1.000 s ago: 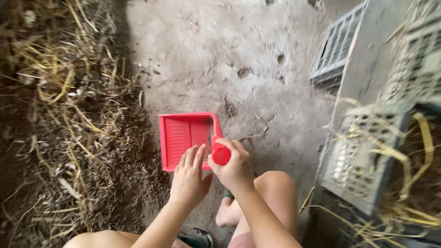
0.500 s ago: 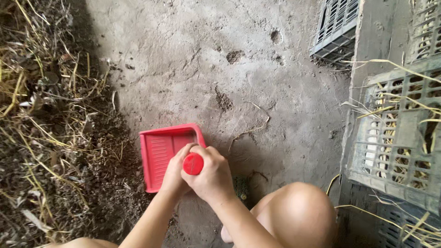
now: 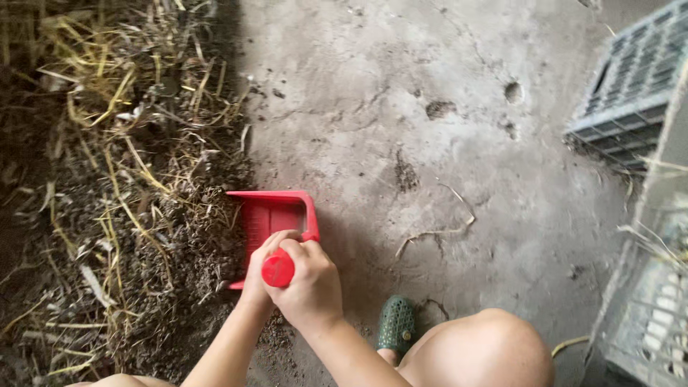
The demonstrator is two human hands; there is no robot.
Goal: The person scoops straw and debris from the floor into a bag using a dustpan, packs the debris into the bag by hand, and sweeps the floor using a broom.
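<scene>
Right hand fisted round handle of red dustpan, left hand clasped alongside; pan mouth facing straw pile, long axis handle-to-pile

One red dustpan at centre. Two hands, left and right, below it. One green shoe at the bottom. Two grey crates, upper right and lower right.

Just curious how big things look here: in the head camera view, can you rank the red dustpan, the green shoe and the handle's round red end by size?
Largest to smallest:
1. red dustpan
2. green shoe
3. handle's round red end, though it sits nearer the camera
</scene>
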